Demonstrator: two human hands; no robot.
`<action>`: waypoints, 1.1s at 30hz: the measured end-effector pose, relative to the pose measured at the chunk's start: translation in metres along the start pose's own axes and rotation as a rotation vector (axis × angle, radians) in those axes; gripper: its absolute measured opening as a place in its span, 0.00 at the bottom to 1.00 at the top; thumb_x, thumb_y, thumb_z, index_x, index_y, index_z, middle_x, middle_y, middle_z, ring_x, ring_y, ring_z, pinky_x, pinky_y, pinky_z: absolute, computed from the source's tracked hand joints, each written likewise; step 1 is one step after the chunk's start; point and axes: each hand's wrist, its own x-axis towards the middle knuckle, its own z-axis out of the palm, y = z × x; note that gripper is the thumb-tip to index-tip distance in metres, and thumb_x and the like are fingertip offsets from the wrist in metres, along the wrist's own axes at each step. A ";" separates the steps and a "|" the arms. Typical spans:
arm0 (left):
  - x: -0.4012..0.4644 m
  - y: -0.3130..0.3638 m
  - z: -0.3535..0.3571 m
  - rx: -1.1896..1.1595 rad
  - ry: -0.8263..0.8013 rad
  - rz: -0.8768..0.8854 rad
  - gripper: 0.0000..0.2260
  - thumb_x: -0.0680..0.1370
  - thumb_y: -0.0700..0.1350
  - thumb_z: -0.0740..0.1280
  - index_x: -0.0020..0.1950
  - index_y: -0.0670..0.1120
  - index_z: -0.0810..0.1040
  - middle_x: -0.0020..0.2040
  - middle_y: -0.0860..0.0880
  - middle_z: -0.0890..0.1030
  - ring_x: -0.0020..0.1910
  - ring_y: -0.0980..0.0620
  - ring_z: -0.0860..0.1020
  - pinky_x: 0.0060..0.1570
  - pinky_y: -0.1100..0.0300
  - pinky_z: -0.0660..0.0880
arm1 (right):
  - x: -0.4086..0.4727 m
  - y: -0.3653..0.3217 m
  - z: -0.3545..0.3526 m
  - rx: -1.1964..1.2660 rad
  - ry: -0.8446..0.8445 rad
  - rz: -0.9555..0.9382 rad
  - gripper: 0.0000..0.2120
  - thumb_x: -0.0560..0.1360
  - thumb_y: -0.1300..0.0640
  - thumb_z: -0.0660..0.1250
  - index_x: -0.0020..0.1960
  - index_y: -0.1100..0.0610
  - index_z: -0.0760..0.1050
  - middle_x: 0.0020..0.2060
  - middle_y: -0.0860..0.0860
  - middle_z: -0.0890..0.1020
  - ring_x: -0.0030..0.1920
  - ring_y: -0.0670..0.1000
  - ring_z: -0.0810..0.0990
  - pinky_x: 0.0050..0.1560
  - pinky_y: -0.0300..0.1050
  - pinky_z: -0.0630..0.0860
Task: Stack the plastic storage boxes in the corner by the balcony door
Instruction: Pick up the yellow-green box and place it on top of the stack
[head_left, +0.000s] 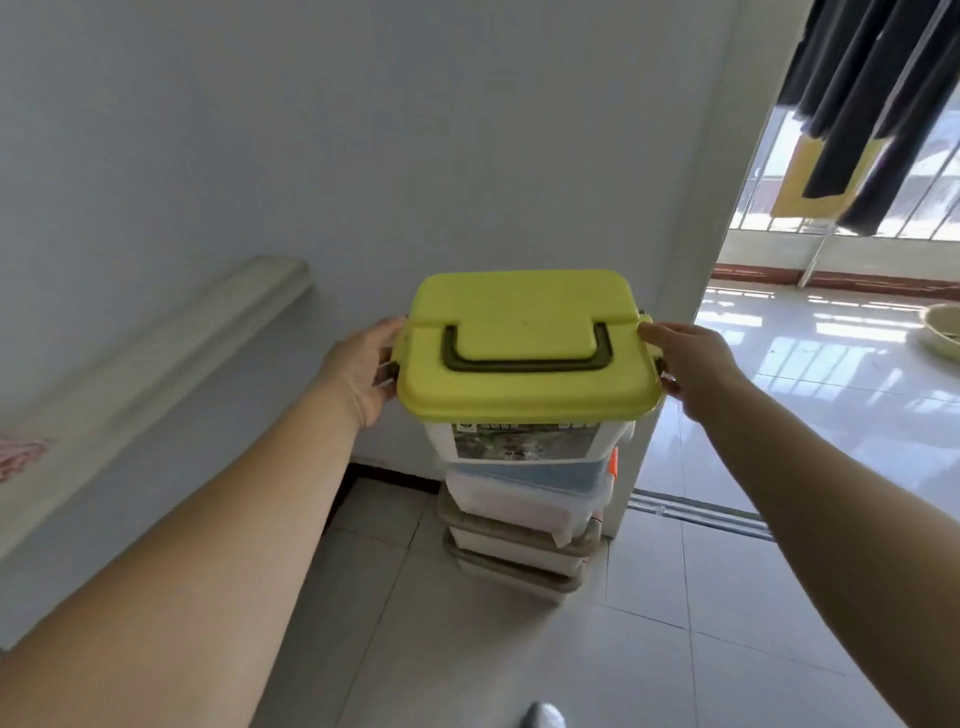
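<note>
Storage boxes, plastic, one stack (524, 514), standing on the floor tiles (649, 649) in the corner where the wall (363, 156) meets the frame of the balcony door (691, 249).

Item, top: box with yellow-green lid (519, 343), dark handle (527, 356) folded flat, clear body with a printed label. I cannot tell whether its base already rests on the box beneath.

Item, below: several clear and beige boxes, lids on; each sits slightly askew to the next.

Left hand (363, 369): on the left end of the lid, fingers curled round the edge by the side latch.

Right hand (691, 364): on the right end, fingers gripping by the other latch.

Handling note: I judge this the placing step. I would keep both ends level, lower straight down, and feel for the base seating inside the rim of the lid under it before loosening either hand. Square the edges to the wall side, since the lower boxes lean out of line. Release both hands together; a one-sided release could tip the column toward the doorway.

Adjacent: white ledge (156, 364) along the wall; dark clothes (872, 93) hanging on the balcony.
</note>
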 end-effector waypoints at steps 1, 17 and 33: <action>0.017 0.010 0.012 0.017 -0.005 -0.003 0.05 0.75 0.48 0.66 0.42 0.49 0.77 0.40 0.47 0.78 0.36 0.51 0.75 0.31 0.60 0.74 | 0.019 -0.009 0.002 -0.005 0.011 0.008 0.11 0.73 0.55 0.69 0.54 0.57 0.78 0.35 0.50 0.77 0.37 0.50 0.74 0.51 0.52 0.77; 0.153 0.017 0.089 0.184 -0.078 0.026 0.15 0.73 0.51 0.70 0.54 0.43 0.79 0.47 0.43 0.82 0.43 0.46 0.80 0.43 0.55 0.77 | 0.124 -0.003 0.019 -0.115 0.085 0.043 0.20 0.74 0.54 0.68 0.63 0.62 0.74 0.49 0.56 0.79 0.47 0.54 0.78 0.52 0.50 0.77; 0.189 0.012 0.081 0.556 -0.081 0.104 0.22 0.72 0.47 0.71 0.64 0.46 0.72 0.66 0.42 0.74 0.62 0.43 0.74 0.59 0.51 0.72 | 0.121 0.001 0.035 -0.192 0.157 0.029 0.22 0.75 0.49 0.65 0.66 0.58 0.70 0.60 0.57 0.77 0.58 0.57 0.77 0.60 0.59 0.76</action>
